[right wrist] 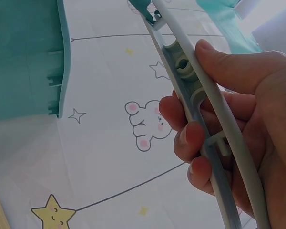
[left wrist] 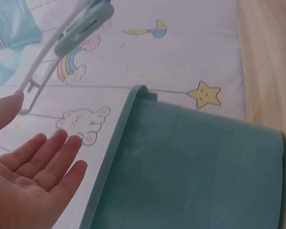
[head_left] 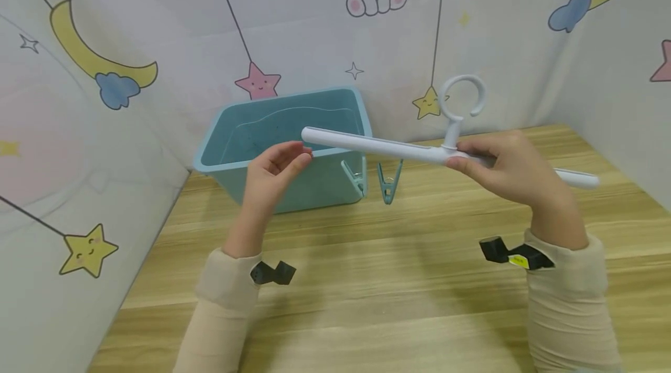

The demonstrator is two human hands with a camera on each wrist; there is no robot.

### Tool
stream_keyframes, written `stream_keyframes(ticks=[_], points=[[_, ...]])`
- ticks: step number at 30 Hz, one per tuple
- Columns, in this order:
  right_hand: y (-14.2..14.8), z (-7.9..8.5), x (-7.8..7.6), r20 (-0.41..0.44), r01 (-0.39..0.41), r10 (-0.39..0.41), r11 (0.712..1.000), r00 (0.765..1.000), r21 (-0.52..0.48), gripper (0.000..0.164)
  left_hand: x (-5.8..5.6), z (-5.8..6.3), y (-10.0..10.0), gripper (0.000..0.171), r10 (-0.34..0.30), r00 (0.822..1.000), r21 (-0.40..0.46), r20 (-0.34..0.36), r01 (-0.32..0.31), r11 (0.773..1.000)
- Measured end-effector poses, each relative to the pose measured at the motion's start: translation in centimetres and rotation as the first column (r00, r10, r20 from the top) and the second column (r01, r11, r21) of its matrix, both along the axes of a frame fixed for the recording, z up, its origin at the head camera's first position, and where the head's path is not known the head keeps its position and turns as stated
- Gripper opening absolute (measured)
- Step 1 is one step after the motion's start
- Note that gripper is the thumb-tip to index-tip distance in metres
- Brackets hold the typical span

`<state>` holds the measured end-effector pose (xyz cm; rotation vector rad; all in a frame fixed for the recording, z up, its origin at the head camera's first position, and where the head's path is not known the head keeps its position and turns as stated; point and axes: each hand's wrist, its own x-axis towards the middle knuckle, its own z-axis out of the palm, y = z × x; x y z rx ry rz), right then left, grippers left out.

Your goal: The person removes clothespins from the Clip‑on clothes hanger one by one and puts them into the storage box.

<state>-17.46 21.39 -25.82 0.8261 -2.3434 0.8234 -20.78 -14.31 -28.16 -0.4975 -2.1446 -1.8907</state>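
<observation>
A white plastic clothes hanger (head_left: 377,146) with a round hook (head_left: 463,77) is held at its middle by my right hand (head_left: 511,169). In the right wrist view, thumb and fingers wrap its hollow bar. Two teal clips, a left one (head_left: 356,178) and a right one (head_left: 388,183), show just below the bar; the left wrist view has a teal clip (left wrist: 83,29) against the hanger. My left hand (head_left: 275,178) is near the hanger's left end, its fingers loosely bent and its palm bare in the left wrist view.
Behind my left hand, a teal plastic basket (head_left: 304,192) stands on the wood-grain table (head_left: 335,280). A white cloth (head_left: 309,41) printed with stars, moons and a bear hangs behind the table and along its sides. Small black cameras (head_left: 272,273) sit on both wrists.
</observation>
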Motion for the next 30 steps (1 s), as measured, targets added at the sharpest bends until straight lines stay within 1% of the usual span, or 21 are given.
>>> stream_keyframes(ticks=[4,6,8,15,19,23,30], points=[[-0.1,0.0,-0.1,-0.015,-0.005,0.005,1.000,1.000,-0.005,0.008,0.7,-0.2,0.9,0.034,-0.077,0.995,-0.023,0.070,0.078,0.997],[-0.1,0.0,-0.2,-0.024,-0.008,0.008,1.000,1.000,-0.006,0.009,1.0,-0.4,1.4,0.035,-0.112,0.989,-0.032,0.101,0.116,0.993],[-0.2,0.0,-0.2,-0.030,-0.010,0.010,1.000,0.999,-0.005,0.009,1.3,-0.5,1.8,0.035,-0.140,0.982,-0.022,0.127,0.144,0.989],[-0.3,-0.1,-0.4,-0.025,-0.023,0.023,1.000,0.999,-0.010,0.012,1.8,-0.8,3.2,0.033,-0.169,0.968,-0.014,0.186,0.174,0.985],[-0.4,-0.2,-0.5,-0.028,-0.029,0.028,1.000,0.999,-0.006,0.012,1.7,-1.0,3.8,0.034,-0.226,0.956,0.027,0.186,0.225,0.974],[-0.4,-0.2,-0.5,-0.021,-0.039,0.039,0.999,0.999,-0.007,0.012,1.6,-1.2,4.2,0.034,-0.280,0.945,0.050,0.170,0.276,0.960],[-0.6,-0.4,-0.6,-0.005,-0.056,0.056,0.998,0.998,0.001,0.013,1.5,-1.3,4.6,0.031,-0.299,0.939,0.056,0.171,0.293,0.954]])
